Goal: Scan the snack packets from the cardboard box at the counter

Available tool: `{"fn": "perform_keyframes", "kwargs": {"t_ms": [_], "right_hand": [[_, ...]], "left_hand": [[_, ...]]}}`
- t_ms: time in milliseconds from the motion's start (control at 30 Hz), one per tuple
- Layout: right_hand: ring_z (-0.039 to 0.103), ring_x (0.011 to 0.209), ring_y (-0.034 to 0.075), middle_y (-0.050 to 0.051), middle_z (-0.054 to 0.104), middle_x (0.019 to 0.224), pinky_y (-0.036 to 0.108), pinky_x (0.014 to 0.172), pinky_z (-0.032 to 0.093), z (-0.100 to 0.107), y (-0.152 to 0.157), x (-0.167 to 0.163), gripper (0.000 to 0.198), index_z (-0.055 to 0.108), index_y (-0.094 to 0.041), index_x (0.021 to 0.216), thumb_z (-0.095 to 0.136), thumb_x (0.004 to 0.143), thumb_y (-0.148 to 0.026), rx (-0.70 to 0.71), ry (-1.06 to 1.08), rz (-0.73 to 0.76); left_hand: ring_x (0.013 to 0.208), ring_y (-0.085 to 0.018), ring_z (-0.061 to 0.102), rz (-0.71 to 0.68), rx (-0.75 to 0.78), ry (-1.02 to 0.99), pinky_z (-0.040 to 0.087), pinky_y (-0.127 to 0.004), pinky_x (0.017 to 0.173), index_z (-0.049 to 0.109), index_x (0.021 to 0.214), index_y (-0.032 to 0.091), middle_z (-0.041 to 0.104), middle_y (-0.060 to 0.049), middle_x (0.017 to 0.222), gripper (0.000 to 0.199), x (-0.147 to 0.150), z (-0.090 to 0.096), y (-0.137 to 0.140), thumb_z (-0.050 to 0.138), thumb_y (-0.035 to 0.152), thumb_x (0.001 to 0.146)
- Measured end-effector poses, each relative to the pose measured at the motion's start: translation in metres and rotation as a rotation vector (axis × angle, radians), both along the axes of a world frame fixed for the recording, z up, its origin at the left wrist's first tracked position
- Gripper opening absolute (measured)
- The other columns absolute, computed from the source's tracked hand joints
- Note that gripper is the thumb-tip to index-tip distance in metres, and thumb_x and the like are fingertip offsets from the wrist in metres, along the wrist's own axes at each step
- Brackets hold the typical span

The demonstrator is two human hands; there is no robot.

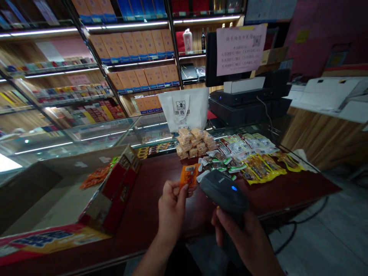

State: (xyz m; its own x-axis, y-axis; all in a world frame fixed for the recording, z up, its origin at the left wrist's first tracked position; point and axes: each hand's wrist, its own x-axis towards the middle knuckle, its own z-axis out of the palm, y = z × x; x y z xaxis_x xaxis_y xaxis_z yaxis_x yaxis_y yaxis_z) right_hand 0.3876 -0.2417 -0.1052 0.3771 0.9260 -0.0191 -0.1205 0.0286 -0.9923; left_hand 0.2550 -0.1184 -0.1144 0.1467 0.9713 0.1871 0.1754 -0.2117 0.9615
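Note:
Between the thumb and fingers of my left hand is a small orange snack packet, held upright with its barcode near the top. My right hand grips a black barcode scanner by its handle; a blue light glows on its top. The scanner's head points toward the packet, a short way apart from it. Just beyond the hands lie green-and-white snack packets, yellow-edged packets and a pile of clear-wrapped tan snacks on the dark red table.
At the left stands an open cardboard box with more orange packets inside. A white bag stands behind the snacks, beside a glass counter. A monitor with a paper notice stands at the back right. Cables hang off the table's right side.

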Motion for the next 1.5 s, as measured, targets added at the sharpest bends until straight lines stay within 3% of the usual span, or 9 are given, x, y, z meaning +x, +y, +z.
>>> {"fn": "perform_keyframes", "kwargs": {"t_ms": [267,467,567,733,900,1100,1267,1500], "right_hand": [[0.057,0.045,0.014,0.0,0.061,0.048,0.025,0.05,0.047,-0.008,-0.007,0.007,0.045,0.066,-0.018,0.071,0.066,0.083,-0.061,-0.007,0.023,-0.028],[0.055,0.046,0.013,0.0,0.065,0.058,0.025,0.051,0.046,-0.019,-0.012,0.017,0.04,0.067,-0.017,0.083,0.065,0.087,-0.056,0.054,0.077,-0.029],[0.053,0.042,0.011,0.003,0.07,0.069,0.026,0.048,0.045,-0.022,-0.014,0.032,0.044,0.069,-0.015,0.097,0.069,0.083,-0.056,0.071,0.109,-0.143],[0.053,0.042,0.011,0.0,0.069,0.067,0.024,0.046,0.045,-0.028,-0.025,0.072,0.042,0.067,-0.016,0.097,0.072,0.081,-0.055,0.073,0.155,-0.44],[0.053,0.043,0.011,-0.001,0.068,0.068,0.022,0.043,0.042,-0.035,-0.041,0.098,0.041,0.064,-0.018,0.103,0.072,0.082,-0.052,0.075,0.22,-0.552],[0.052,0.043,0.012,-0.002,0.068,0.066,0.025,0.044,0.042,-0.042,-0.054,0.103,0.042,0.065,-0.019,0.103,0.072,0.081,-0.054,0.038,0.218,-0.539],[0.052,0.043,0.011,-0.002,0.069,0.067,0.025,0.046,0.042,-0.044,-0.059,0.104,0.041,0.065,-0.019,0.102,0.071,0.082,-0.054,0.021,0.221,-0.524],[0.052,0.041,0.009,-0.003,0.067,0.062,0.021,0.045,0.042,-0.043,-0.056,0.096,0.04,0.065,-0.017,0.099,0.071,0.083,-0.053,0.03,0.203,-0.526]], "left_hand": [[0.072,-0.024,0.075,0.021,0.092,0.113,0.054,-0.028,0.063,0.052,0.084,0.025,0.077,-0.001,0.075,0.018,0.012,0.006,-0.006,0.068,0.031,0.083],[0.073,-0.024,0.076,-0.013,0.015,0.058,0.055,-0.029,0.066,0.05,0.086,0.025,0.077,-0.003,0.075,0.024,0.022,0.0,-0.007,0.07,0.037,0.082],[0.074,-0.025,0.076,-0.118,-0.13,-0.014,0.057,-0.031,0.068,0.049,0.087,0.024,0.077,-0.004,0.075,0.034,0.034,-0.009,-0.006,0.074,0.043,0.078],[0.068,-0.024,0.076,-0.395,-0.612,-0.215,0.057,-0.028,0.057,0.042,0.087,0.022,0.075,-0.004,0.076,0.051,0.069,-0.039,-0.021,0.083,0.047,0.067],[0.069,-0.022,0.076,-0.469,-0.91,-0.293,0.058,-0.026,0.057,0.041,0.09,0.02,0.075,-0.009,0.089,0.033,0.113,-0.059,-0.04,0.073,0.026,0.082],[0.074,-0.02,0.076,-0.434,-1.023,-0.389,0.061,-0.024,0.062,0.055,0.094,0.011,0.074,-0.017,0.099,0.004,0.148,-0.057,-0.037,0.055,0.01,0.09],[0.079,-0.022,0.076,-0.467,-1.04,-0.417,0.061,-0.025,0.065,0.063,0.094,0.007,0.072,-0.019,0.107,0.013,0.157,-0.056,-0.032,0.052,0.007,0.087],[0.076,-0.023,0.076,-0.514,-1.108,-0.345,0.06,-0.028,0.067,0.058,0.102,0.007,0.073,-0.02,0.099,0.018,0.161,-0.051,-0.025,0.047,0.009,0.088]]}}
